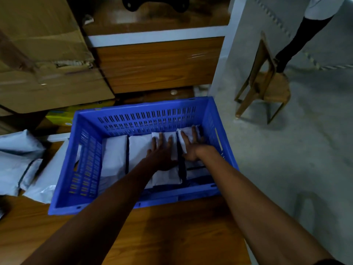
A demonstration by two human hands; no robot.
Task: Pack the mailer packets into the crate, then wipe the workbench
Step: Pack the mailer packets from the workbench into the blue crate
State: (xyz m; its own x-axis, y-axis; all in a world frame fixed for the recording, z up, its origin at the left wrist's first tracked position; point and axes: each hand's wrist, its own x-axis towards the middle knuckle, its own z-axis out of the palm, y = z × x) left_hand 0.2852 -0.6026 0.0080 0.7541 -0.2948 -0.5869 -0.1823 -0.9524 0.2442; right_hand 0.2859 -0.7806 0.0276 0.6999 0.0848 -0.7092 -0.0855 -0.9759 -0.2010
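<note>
Your blue slotted crate [87, 159] sits on the wooden workbench [172, 232], and pale grey-white mailer packets [114, 155] lie flat across its floor in a row, dark strips showing along some edges. Your left hand [162, 150] lies flat, fingers spread, pressing on a middle packet [168, 175]. Your right hand [192, 145] rests beside it, fingers straight and spread, on the packet at the right end [184, 133]. More unpacked packets [19, 159] are heaped on the bench just left of the crate, glossy and crumpled
</note>
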